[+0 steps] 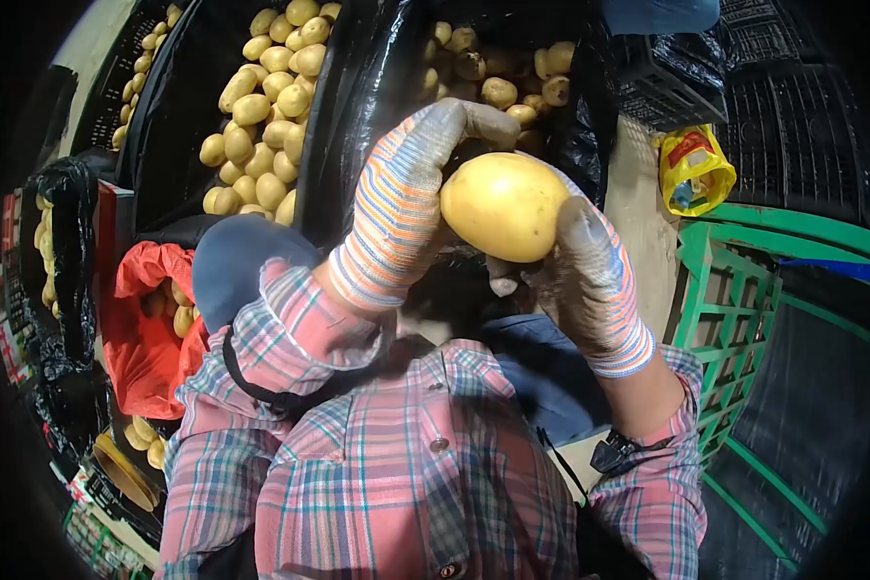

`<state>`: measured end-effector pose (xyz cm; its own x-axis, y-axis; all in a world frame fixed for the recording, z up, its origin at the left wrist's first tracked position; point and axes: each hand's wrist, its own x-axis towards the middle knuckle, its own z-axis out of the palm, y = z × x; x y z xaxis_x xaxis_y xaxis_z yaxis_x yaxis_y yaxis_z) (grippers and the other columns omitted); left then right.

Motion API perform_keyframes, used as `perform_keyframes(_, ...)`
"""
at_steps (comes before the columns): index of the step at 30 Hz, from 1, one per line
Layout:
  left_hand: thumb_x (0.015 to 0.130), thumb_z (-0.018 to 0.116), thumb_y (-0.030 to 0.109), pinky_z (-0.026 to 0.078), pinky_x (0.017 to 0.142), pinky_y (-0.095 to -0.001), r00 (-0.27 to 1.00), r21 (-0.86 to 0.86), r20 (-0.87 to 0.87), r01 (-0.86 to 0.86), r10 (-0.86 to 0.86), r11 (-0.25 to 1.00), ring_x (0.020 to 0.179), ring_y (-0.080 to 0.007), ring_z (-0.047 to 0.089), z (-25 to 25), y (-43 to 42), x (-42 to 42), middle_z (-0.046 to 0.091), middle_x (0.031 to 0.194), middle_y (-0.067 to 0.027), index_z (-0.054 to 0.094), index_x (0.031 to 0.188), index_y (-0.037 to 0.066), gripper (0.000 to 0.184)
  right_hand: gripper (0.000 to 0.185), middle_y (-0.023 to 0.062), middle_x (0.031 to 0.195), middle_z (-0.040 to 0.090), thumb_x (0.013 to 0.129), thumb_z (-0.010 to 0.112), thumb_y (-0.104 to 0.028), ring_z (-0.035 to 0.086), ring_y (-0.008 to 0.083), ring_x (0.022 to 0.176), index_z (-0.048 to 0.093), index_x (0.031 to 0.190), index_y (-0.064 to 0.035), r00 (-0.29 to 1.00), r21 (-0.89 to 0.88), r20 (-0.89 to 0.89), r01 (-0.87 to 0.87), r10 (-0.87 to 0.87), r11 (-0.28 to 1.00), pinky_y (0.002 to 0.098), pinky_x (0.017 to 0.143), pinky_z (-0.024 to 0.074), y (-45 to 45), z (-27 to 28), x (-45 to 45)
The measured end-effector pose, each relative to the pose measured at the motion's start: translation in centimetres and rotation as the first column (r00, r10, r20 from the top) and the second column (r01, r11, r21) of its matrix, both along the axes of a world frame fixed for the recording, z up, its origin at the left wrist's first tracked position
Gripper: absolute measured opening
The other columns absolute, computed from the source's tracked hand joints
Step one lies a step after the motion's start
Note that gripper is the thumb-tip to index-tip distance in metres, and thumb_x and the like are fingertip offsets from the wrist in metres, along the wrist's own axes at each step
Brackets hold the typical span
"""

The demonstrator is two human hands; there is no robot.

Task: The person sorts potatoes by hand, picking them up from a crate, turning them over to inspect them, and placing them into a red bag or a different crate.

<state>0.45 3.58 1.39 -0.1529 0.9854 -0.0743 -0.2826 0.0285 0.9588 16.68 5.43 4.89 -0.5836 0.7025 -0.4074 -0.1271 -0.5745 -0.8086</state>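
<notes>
A large, smooth yellow potato (506, 207) with a few small dark specks is held up in front of my chest, between both hands. My left hand (418, 184), in a striped work glove with a greyish coated palm, curls round its left side, one finger arching above it. On the opposite side my right hand (590, 280), gloved alike with dirty fingertips, grips the potato with the thumb at its right end. Some fingers are hidden behind the potato. Beyond my hands lies a black-lined crate (592, 126) with more potatoes (499, 93), partly in shadow.
Another black-lined crate (169, 126) at the upper left holds many potatoes (261, 126). A red bag (145, 358) with potatoes stands by my left knee. On the right are a yellow bag (698, 159), a green metal frame (735, 319) and black crates (793, 145).
</notes>
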Motion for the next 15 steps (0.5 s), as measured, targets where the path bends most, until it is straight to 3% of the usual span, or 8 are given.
perform_keyframes(3,0.1,0.037,0.031,0.049,0.08,-0.0301,0.982,0.169,-0.151,-0.083,0.109,0.982,0.091,-0.0157,0.061,0.4,0.1,0.3,0.064,0.103,-0.0087,0.063,0.109,0.001,0.041,0.087,0.0151,0.126,0.051,0.079,0.065,-0.056,0.059,0.0242,0.104,0.033,0.14,-0.0028,0.998,0.277,0.066,-0.025,0.007,0.96,0.034,0.079,0.0538,0.8,0.3,0.2)
perform_keyframes(4,0.095,0.048,0.038,0.047,0.088,-0.0305,0.999,-0.024,0.038,-0.016,0.017,1.0,0.1,-0.017,0.059,1.2,-0.5,0.1,0.062,0.112,-0.0093,0.057,0.12,0.002,0.045,0.081,0.0139,0.127,0.051,0.081,0.069,-0.043,0.052,0.0253,0.116,0.034,0.14,-0.0004,0.999,0.358,0.007,0.032,-0.036,0.933,0.0351,0.098,0.0425,1.0,0.0,0.4)
perform_keyframes(5,0.095,0.048,0.038,0.047,0.088,-0.0305,0.999,-0.017,0.036,-0.013,0.013,1.0,0.1,-0.017,0.059,1.0,-0.6,0.0,0.062,0.112,-0.0093,0.057,0.12,0.002,0.045,0.081,0.0139,0.127,0.051,0.081,0.069,-0.043,0.052,0.0253,0.116,0.034,0.14,-0.0004,0.999,0.364,0.005,0.035,-0.039,0.931,0.0351,0.098,0.0425,1.3,-0.4,0.7)
perform_keyframes(6,0.091,0.054,0.042,0.045,0.091,-0.0311,0.994,0.047,0.061,0.085,-0.087,0.995,0.104,-0.0183,0.057,0.6,-0.7,0.1,0.059,0.116,-0.0104,0.052,0.125,0.002,0.053,0.082,0.0149,0.128,0.05,0.08,0.071,-0.039,0.051,0.0254,0.118,0.033,0.141,-0.0003,0.992,0.598,0.103,-0.008,-0.068,0.801,0.0357,0.1,0.0403,1.8,-0.8,0.9)
perform_keyframes(8,0.075,0.074,0.049,0.042,0.097,-0.0334,0.956,0.128,0.188,0.204,-0.226,0.971,0.114,-0.022,0.052,0.6,-0.5,0.5,0.053,0.125,-0.0136,0.038,0.137,0.002,0.086,0.082,0.0164,0.129,0.049,0.079,0.072,-0.032,0.049,0.0253,0.12,0.031,0.142,-0.0003,0.978,0.765,0.191,-0.094,-0.085,0.637,0.0363,0.101,0.0389,1.9,-0.7,1.2)
perform_keyframes(9,0.075,0.074,0.049,0.042,0.097,-0.0334,0.954,0.131,0.19,0.21,-0.233,0.969,0.114,-0.022,0.052,0.7,-0.5,0.5,0.053,0.125,-0.0136,0.038,0.137,0.002,0.086,0.083,0.0171,0.13,0.048,0.078,0.073,-0.028,0.048,0.0253,0.12,0.031,0.143,-0.0002,0.968,0.83,0.226,-0.131,-0.112,0.542,0.0366,0.102,0.0382,2.0,-0.7,1.3)
perform_keyframes(13,0.07,0.082,0.034,0.04,0.102,-0.0355,0.932,0.144,0.248,0.236,-0.266,0.961,0.121,-0.0225,0.048,1.7,-0.8,0.4,0.048,0.131,-0.0123,0.036,0.138,0.003,0.088,0.066,0.015,0.13,0.05,0.088,0.063,-0.036,0.05,0.0232,0.119,0.041,0.138,-0.0003,0.991,0.691,0.087,0.01,-0.097,0.723,0.0343,0.101,0.0382,2.1,0.0,1.2)
perform_keyframes(15,0.068,0.085,0.027,0.039,0.103,-0.0354,0.928,0.173,0.262,0.224,-0.264,0.959,0.123,-0.0222,0.046,1.5,-0.9,0.8,0.048,0.131,-0.0112,0.036,0.139,0.004,0.089,0.065,0.0145,0.128,0.053,0.088,0.061,-0.042,0.052,0.0223,0.117,0.045,0.135,-0.0003,0.984,0.447,0.105,0.081,-0.142,0.891,0.0334,0.1,0.0388,1.7,1.4,1.1)
